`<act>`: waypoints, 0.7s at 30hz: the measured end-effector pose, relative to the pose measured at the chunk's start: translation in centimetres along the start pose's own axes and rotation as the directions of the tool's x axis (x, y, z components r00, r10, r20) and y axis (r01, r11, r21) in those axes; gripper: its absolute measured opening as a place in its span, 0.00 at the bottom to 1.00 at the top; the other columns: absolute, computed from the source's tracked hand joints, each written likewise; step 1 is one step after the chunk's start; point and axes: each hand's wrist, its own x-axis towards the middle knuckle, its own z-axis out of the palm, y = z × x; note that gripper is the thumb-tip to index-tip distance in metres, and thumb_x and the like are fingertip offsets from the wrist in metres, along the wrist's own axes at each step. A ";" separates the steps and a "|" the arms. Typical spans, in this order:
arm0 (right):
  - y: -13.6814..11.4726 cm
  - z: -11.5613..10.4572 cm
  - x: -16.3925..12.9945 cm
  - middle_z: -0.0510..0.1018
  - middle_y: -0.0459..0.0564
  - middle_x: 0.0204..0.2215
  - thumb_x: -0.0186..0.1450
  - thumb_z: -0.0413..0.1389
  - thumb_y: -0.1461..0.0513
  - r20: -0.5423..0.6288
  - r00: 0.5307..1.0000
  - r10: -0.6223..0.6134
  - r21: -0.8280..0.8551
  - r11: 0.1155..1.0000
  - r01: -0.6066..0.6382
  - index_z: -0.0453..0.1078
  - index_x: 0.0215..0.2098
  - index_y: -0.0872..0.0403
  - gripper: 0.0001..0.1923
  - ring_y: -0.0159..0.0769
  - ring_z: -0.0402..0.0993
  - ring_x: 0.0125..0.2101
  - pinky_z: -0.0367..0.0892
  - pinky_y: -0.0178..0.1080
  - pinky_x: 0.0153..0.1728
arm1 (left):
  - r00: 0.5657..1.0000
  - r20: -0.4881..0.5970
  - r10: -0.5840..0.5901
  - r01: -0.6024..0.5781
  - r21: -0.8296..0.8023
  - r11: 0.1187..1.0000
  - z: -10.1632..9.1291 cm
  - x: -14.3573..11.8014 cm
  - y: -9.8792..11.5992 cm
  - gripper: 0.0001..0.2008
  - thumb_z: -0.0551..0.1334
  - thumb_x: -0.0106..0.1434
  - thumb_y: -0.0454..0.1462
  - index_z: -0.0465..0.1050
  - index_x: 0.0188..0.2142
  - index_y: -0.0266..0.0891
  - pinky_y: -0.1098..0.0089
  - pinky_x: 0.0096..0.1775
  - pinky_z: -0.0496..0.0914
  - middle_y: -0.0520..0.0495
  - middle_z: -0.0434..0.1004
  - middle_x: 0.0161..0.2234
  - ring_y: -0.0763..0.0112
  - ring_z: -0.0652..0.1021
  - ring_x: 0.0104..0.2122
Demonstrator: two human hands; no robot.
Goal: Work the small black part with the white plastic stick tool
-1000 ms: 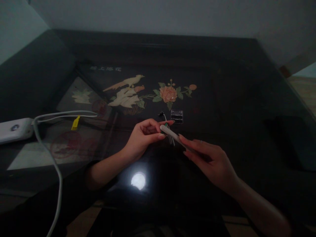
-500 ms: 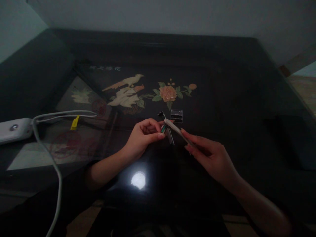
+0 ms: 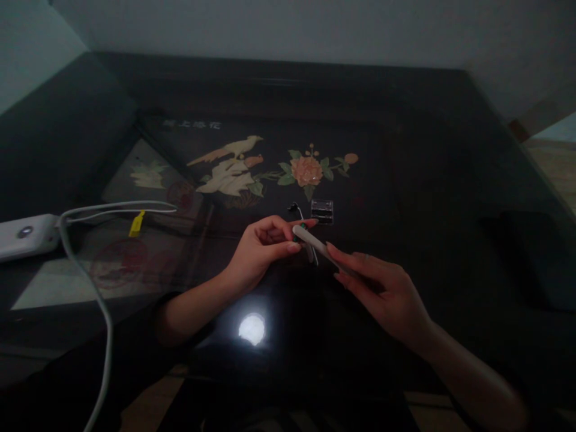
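My left hand (image 3: pixel 263 245) is closed in a pinch on a small green and dark piece (image 3: pixel 297 233); much of it is hidden by the fingers. My right hand (image 3: pixel 382 285) grips a pale, flat stick with a rounded end (image 3: pixel 312 241). That end lies across the small piece, near my left fingertips. Below the stick hangs a thin whitish strip (image 3: pixel 310 254); what it joins to is hidden. Just beyond the fingers, a small clear rectangular case (image 3: pixel 322 212) with dark parts inside lies on the table. Beside it is a tiny black piece (image 3: pixel 293 207) by a thin pale strand.
The dark glossy table (image 3: pixel 288 90) bears an inlaid bird and flower picture (image 3: pixel 306 170). At left lies a white device (image 3: pixel 27 237) with a looping white cable (image 3: pixel 96 294) and a yellow tag (image 3: pixel 137 224). A dark flat object (image 3: pixel 540 258) lies at right.
My right hand has moved slightly left with the stick, whose rounded end has shifted left and down over the small piece. My left hand stays nearly still.
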 end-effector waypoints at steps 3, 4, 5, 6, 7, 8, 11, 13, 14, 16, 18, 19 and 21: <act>-0.3 0.0 0.0 0.84 0.46 0.36 0.65 0.57 0.69 0.030 0.999 0.016 0.045 0.999 -0.017 0.73 0.57 0.48 0.23 0.30 0.78 0.30 0.73 0.31 0.31 | 1.000 -0.004 -0.005 0.005 -0.014 1.000 0.1 0.0 0.1 0.12 0.76 0.48 0.34 0.73 0.26 0.37 0.72 0.40 0.74 0.42 0.85 0.41 0.62 0.82 0.44; -0.3 0.0 0.1 0.85 0.46 0.39 0.65 0.58 0.70 0.039 0.999 0.028 0.063 0.998 -0.031 0.73 0.56 0.48 0.23 0.31 0.79 0.32 0.74 0.32 0.33 | 1.000 -0.004 -0.007 0.007 -0.018 1.000 0.1 0.0 0.1 0.12 0.76 0.47 0.34 0.73 0.25 0.37 0.72 0.39 0.74 0.42 0.85 0.41 0.62 0.82 0.45; -0.4 0.0 0.1 0.85 0.46 0.41 0.64 0.58 0.70 0.046 0.998 0.041 0.080 0.996 -0.044 0.73 0.56 0.47 0.23 0.32 0.80 0.34 0.75 0.32 0.35 | 1.000 -0.005 -0.009 0.009 -0.018 1.000 0.2 0.0 0.1 0.13 0.76 0.47 0.34 0.73 0.25 0.37 0.72 0.39 0.74 0.42 0.85 0.42 0.62 0.82 0.45; -0.4 -0.1 0.2 0.85 0.46 0.43 0.64 0.58 0.70 0.051 0.997 0.053 0.094 0.994 -0.058 0.73 0.56 0.47 0.23 0.33 0.81 0.37 0.76 0.33 0.38 | 1.000 -0.007 -0.009 0.009 -0.015 1.000 0.2 0.0 0.1 0.13 0.76 0.47 0.34 0.73 0.25 0.37 0.72 0.40 0.74 0.42 0.85 0.41 0.62 0.82 0.45; -0.4 -0.1 0.2 0.84 0.46 0.44 0.64 0.58 0.70 0.049 0.997 0.061 0.104 0.992 -0.066 0.73 0.56 0.46 0.23 0.34 0.81 0.38 0.76 0.34 0.40 | 1.000 -0.009 -0.008 0.007 -0.012 1.000 0.2 0.0 0.1 0.13 0.76 0.47 0.34 0.73 0.25 0.37 0.71 0.40 0.74 0.42 0.85 0.40 0.61 0.82 0.45; -0.4 -0.1 0.3 0.84 0.45 0.45 0.64 0.58 0.69 0.045 0.997 0.067 0.108 0.992 -0.071 0.73 0.56 0.45 0.24 0.35 0.82 0.40 0.76 0.35 0.42 | 1.000 -0.010 -0.005 0.005 -0.008 1.000 0.2 0.0 0.1 0.13 0.76 0.47 0.34 0.73 0.25 0.37 0.70 0.41 0.74 0.42 0.85 0.39 0.61 0.82 0.45; -0.3 -0.2 0.4 0.83 0.46 0.47 0.65 0.57 0.69 0.029 0.996 0.085 0.088 0.992 -0.087 0.73 0.56 0.45 0.23 0.37 0.81 0.42 0.77 0.37 0.43 | 1.000 -0.008 0.002 -0.002 -0.003 1.000 0.2 0.0 0.1 0.13 0.76 0.48 0.34 0.73 0.25 0.37 0.70 0.42 0.74 0.44 0.85 0.36 0.63 0.82 0.43; -0.2 -0.2 0.4 0.83 0.47 0.48 0.65 0.57 0.68 0.014 0.996 0.092 0.065 0.994 -0.093 0.73 0.56 0.45 0.22 0.37 0.82 0.41 0.77 0.37 0.41 | 1.000 -0.005 -0.002 0.002 0.005 1.000 0.2 -0.1 0.1 0.12 0.76 0.48 0.33 0.73 0.25 0.37 0.70 0.42 0.73 0.45 0.85 0.35 0.66 0.82 0.39; -0.1 -0.2 0.4 0.83 0.47 0.47 0.65 0.57 0.68 0.007 0.996 0.094 0.055 0.994 -0.094 0.73 0.56 0.46 0.22 0.37 0.82 0.40 0.77 0.37 0.40 | 1.000 -0.006 -0.001 0.001 0.010 1.000 0.1 -0.1 0.0 0.12 0.76 0.48 0.33 0.73 0.25 0.37 0.69 0.43 0.73 0.46 0.85 0.34 0.67 0.82 0.38; 0.1 -0.2 0.4 0.83 0.47 0.47 0.65 0.57 0.68 -0.006 0.996 0.092 0.042 0.995 -0.092 0.72 0.57 0.46 0.23 0.37 0.82 0.41 0.77 0.37 0.40 | 1.000 -0.013 0.004 -0.004 0.019 1.000 0.1 -0.1 0.0 0.13 0.76 0.47 0.34 0.73 0.24 0.38 0.69 0.44 0.72 0.49 0.83 0.29 0.67 0.82 0.37; 0.4 -0.2 0.3 0.82 0.47 0.49 0.66 0.56 0.68 -0.013 0.996 0.093 0.034 0.995 -0.092 0.72 0.57 0.46 0.23 0.37 0.81 0.43 0.77 0.39 0.43 | 1.000 -0.028 0.006 -0.005 0.026 1.000 0.1 -0.1 0.0 0.13 0.77 0.46 0.35 0.73 0.23 0.38 0.71 0.43 0.72 0.52 0.80 0.25 0.69 0.82 0.36; 0.5 -0.2 0.3 0.82 0.48 0.49 0.66 0.56 0.68 -0.015 0.995 0.095 0.028 0.995 -0.094 0.72 0.58 0.46 0.23 0.38 0.81 0.44 0.76 0.39 0.44 | 0.999 -0.036 0.003 -0.002 0.029 1.000 0.1 -0.1 0.0 0.14 0.77 0.45 0.36 0.73 0.23 0.38 0.73 0.42 0.72 0.53 0.80 0.24 0.70 0.81 0.35; 0.6 -0.2 0.2 0.81 0.48 0.50 0.66 0.56 0.67 -0.022 0.995 0.097 0.011 0.995 -0.097 0.71 0.58 0.46 0.23 0.38 0.80 0.45 0.76 0.40 0.45 | 0.999 -0.048 -0.001 0.002 0.032 0.999 0.1 0.0 0.0 0.14 0.78 0.45 0.36 0.73 0.23 0.38 0.75 0.39 0.72 0.53 0.80 0.25 0.73 0.81 0.33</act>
